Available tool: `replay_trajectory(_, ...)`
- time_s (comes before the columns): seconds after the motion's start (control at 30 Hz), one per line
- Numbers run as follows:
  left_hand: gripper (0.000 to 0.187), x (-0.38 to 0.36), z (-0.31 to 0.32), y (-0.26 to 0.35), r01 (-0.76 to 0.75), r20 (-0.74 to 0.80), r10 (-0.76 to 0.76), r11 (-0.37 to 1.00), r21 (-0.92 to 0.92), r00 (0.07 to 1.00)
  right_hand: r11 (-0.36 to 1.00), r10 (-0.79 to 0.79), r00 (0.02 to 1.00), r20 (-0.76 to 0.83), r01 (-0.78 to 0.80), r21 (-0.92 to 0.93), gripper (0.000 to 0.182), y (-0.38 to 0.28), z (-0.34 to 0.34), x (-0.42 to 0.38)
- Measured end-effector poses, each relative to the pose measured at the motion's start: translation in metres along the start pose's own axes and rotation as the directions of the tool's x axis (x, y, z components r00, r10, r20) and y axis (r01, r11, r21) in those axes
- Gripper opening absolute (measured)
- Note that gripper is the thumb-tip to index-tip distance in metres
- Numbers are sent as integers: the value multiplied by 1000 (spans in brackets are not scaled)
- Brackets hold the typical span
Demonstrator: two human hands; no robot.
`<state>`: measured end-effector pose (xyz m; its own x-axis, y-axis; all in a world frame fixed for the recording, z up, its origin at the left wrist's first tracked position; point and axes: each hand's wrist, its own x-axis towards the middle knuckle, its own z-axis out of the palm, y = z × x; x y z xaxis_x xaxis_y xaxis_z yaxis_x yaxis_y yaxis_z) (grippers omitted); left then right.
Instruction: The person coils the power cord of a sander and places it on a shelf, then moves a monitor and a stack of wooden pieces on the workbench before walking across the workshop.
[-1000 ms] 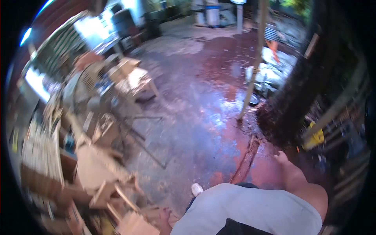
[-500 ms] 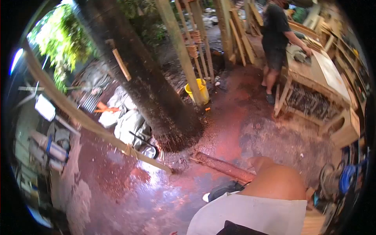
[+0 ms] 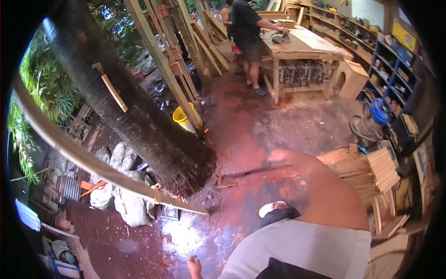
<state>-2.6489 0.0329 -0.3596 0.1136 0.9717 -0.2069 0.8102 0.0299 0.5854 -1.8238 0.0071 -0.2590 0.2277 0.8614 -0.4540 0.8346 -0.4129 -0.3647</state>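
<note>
My right arm reaches forward from a white sleeve, and my right hand [image 3: 278, 156] is smeared by motion over the reddish floor. Its fingers cannot be made out, and I see nothing held in it. Below it on the floor lies a long narrow strip of wood [image 3: 260, 174]. My left hand [image 3: 194, 267] shows at the bottom edge, low over the wet floor, with loosely bent fingers slightly apart and nothing visible in them. My shoe [image 3: 267, 209] shows beneath the dark trouser leg.
A thick tree trunk [image 3: 139, 121] leans ahead, beside a yellow bucket [image 3: 185, 117] and a slanting pole [image 3: 93, 156]. At the workbench [image 3: 306, 55] a person [image 3: 246, 32] handles a power tool. A blue-topped vacuum [image 3: 378, 112] and stacked timber [image 3: 371, 172] stand right.
My view has swung right, bringing shelves, stacked timber and a second person behind the bench worker into sight. My left hand now shows more at the bottom edge. My right arm stays extended.
</note>
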Motion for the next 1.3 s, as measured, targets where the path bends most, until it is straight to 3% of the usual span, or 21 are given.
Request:
replay_trajectory(0.03,22,4,-26,-9,-9,9,9,1000,-14,1000,851,-16,999,-48,39,524,41,20,23,-52)
replay_trajectory(0.07,23,2,-56,9,28,94,-33,998,54,995,465,-12,994,-111,104,879,36,35,34,-103)
replay_trajectory(0.1,23,0,-71,15,57,174,-77,991,120,982,903,-59,968,-243,155,400,36,29,37,-138)
replay_trajectory(0.13,23,-2,-75,-4,54,178,-71,994,100,981,972,-105,923,-370,17,-234,36,22,39,-174)
replay_trajectory(0.17,24,-4,-79,-22,40,233,-53,997,58,971,947,-44,949,-312,-60,-316,36,10,52,-195)
replay_trajectory(0.27,25,-5,-84,-60,77,414,-53,996,-42,909,996,-17,999,52,21,-92,38,-56,111,-227)
replay_trajectory(0.37,26,-78,-58,-102,130,298,-76,978,-164,951,972,-167,855,491,58,230,39,-183,195,-216)
replay_trajectory(0.43,26,-109,-39,-112,91,173,-26,921,-378,985,940,-312,794,523,178,291,42,-288,269,-205)
replay_trajectory(0.5,24,-149,-60,-103,125,103,-88,880,-458,991,632,-684,465,562,762,139,39,-381,353,-160)
replay_trajectory(0.57,20,-202,-82,-131,56,-66,-107,846,-530,992,68,-843,-21,537,987,145,33,-488,426,-135)
replay_trajectory(0.6,20,-210,-86,-157,46,-79,-104,840,-540,991,51,-825,-25,565,992,118,32,-555,414,-144)
replay_trajectory(0.67,16,-239,-116,-248,334,76,-351,770,-544,933,627,-722,493,486,763,157,32,-665,380,-178)
replay_trajectory(0.7,11,-239,-144,-288,457,192,-448,616,-641,873,549,-809,440,389,803,233,33,-700,382,-174)
replay_trajectory(0.73,10,-232,-170,-303,310,-2,-355,818,-484,935,449,-882,361,304,841,302,35,-732,389,-166)
replay_trajectory(0.8,21,-250,-192,-436,191,-182,-248,940,-281,952,146,-903,176,391,984,-106,37,-768,424,-132)
replay_trajectory(0.83,25,-267,-267,-396,85,-244,-181,931,-356,953,259,-900,270,342,963,-78,35,-767,431,-129)
replay_trajectory(0.87,26,-267,-286,-441,281,-79,-353,844,-457,932,365,-887,360,289,930,-38,34,-767,436,-129)
replay_trajectory(0.9,23,-271,-306,-480,120,-271,-223,929,-349,936,574,-669,543,508,811,-111,41,-767,436,-132)
replay_trajectory(0.97,19,-310,-392,-498,205,-248,-345,866,-457,905,77,-312,351,883,935,-345,27,-711,495,-85)
replay_trajectory(1.1,24,-381,-496,-588,487,-164,-683,648,-585,712,625,-8,667,745,585,-516,29,-785,496,-126)
replay_trajectory(1.3,25,-520,-507,-793,716,-203,-846,527,-459,492,591,38,655,754,594,-545,33,-1007,604,-110)
